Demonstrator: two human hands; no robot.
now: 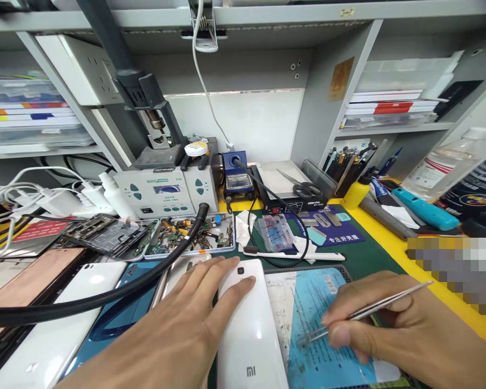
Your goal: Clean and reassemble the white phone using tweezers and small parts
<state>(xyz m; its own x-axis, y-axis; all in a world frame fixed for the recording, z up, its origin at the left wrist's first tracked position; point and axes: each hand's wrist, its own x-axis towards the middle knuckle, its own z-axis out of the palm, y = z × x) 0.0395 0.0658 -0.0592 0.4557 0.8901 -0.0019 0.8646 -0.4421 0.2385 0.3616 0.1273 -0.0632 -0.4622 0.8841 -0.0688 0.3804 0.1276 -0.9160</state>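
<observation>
My left hand [182,319] lies with its fingers stretched out across the upper left side of a white smartphone [253,324], thumb resting near the camera lens. The phone is back side up, with an "mi" logo at its lower end. In my right hand [392,329] is a pair of metal tweezers [372,309], pinched between thumb and fingers. Their tips point down-left over a blue and white printed sheet [318,324], which lies to the right of the phone on a dark mat. I cannot tell whether the tips touch the sheet.
Several phones, including a blue one [117,308], lie to the left under a thick black hose [146,286]. A tray of circuit boards [194,237] sits before a grey rework station [166,189]. Behind the sheet are a white pen-like tool [308,256], a cable and scissors [299,183].
</observation>
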